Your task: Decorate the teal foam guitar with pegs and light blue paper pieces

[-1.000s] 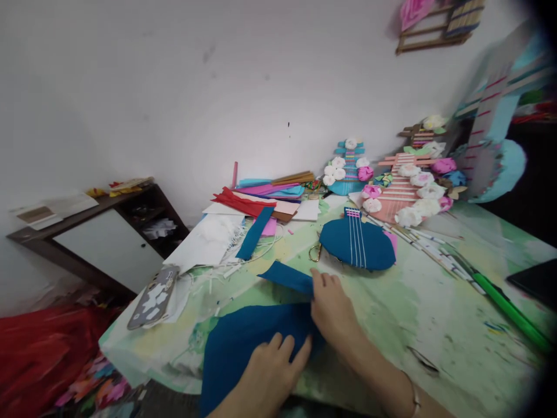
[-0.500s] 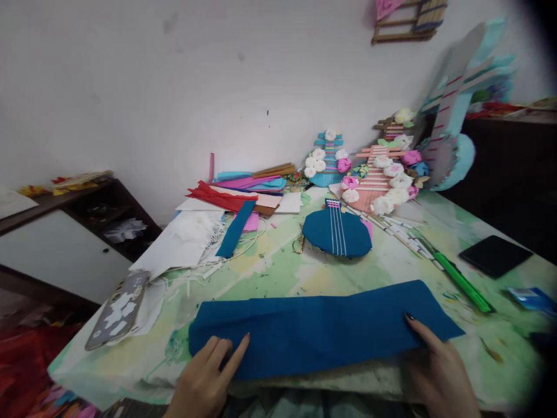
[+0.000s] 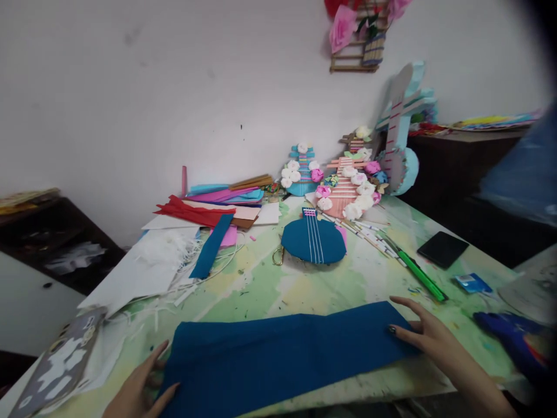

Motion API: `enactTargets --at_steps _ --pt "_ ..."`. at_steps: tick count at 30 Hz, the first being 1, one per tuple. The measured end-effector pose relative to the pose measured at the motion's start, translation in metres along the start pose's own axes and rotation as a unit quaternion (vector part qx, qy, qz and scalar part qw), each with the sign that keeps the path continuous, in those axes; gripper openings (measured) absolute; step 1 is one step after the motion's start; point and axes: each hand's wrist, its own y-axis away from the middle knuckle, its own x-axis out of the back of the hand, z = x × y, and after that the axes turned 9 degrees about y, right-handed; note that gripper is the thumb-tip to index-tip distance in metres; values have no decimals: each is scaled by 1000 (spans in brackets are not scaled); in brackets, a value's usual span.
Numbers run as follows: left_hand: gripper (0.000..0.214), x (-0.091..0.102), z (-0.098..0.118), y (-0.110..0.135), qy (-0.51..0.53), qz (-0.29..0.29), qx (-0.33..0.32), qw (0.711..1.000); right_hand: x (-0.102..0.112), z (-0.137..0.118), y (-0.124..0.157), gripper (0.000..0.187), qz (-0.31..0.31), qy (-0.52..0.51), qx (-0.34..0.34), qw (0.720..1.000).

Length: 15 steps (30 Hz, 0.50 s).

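A long sheet of dark blue paper (image 3: 278, 354) lies across the near side of the table, lightly creased. At its left end is my left hand (image 3: 139, 386), thumb over the sheet and the other fingers along the edge, partly hidden. My right hand (image 3: 424, 334) grips the right end, thumb on top and index finger stretched past the far corner. Beyond the sheet lies a blue guitar-shaped craft piece (image 3: 300, 241) with white strings. Scissors (image 3: 278, 255) poke out beside it. A narrow blue strip (image 3: 212, 249) rests farther left.
Coloured paper (image 3: 195, 212) and white sheets (image 3: 130, 273) are piled at the left, near a phone (image 3: 61, 363). Flower-trimmed paper instruments (image 3: 346, 188) stand against the wall. A green cutter (image 3: 422, 276), a black flat object (image 3: 442, 249) and a blue packet (image 3: 473, 283) lie at the right.
The view has turned to the right. My left hand has shifted from lying on the sheet to its left edge. My right hand has moved up around the right end.
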Motion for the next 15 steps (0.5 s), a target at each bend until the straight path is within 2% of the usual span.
enactTargets --at_steps 4,9,13,15 --pt "71 1 1 -11 82 -43 78 993 2 -11 -1 70 -42 -25 31 998" --pt "78 7 13 -13 61 -61 85 993 1 -16 -11 67 -72 -60 40 995" --pt "70 14 32 -8 74 -150 109 980 0 -16 -19 81 -145 -102 18 984" --pt "64 20 43 -8 72 -127 93 985 1 -17 -22 86 -151 -113 23 982"
